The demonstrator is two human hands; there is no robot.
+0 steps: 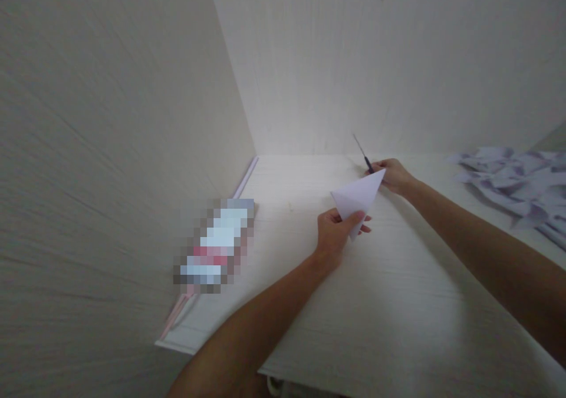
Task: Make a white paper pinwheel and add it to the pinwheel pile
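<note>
My left hand [333, 236] pinches a folded piece of pale lilac paper [358, 196], thumb on top and fingers beneath. The paper is a pointed, roughly triangular shape, one tip directed up and to the right. Just beyond it, my right hand [395, 175] is closed around a dark-handled tool with a thin metal blade [363, 152]. The blade slants up and left toward the back wall, apart from the paper. Seen from this side, the tool could be closed scissors, but I cannot tell. The paper's upper tip overlaps part of my right hand in view.
A pixelated, phone-like object [221, 242] leans at the left side of the white table [283, 315]. Behind it, a thin lilac strip [246, 177] runs along the wall. Cut lilac paper pieces [526, 180] lie heaped at right. Walls rise at the left and back.
</note>
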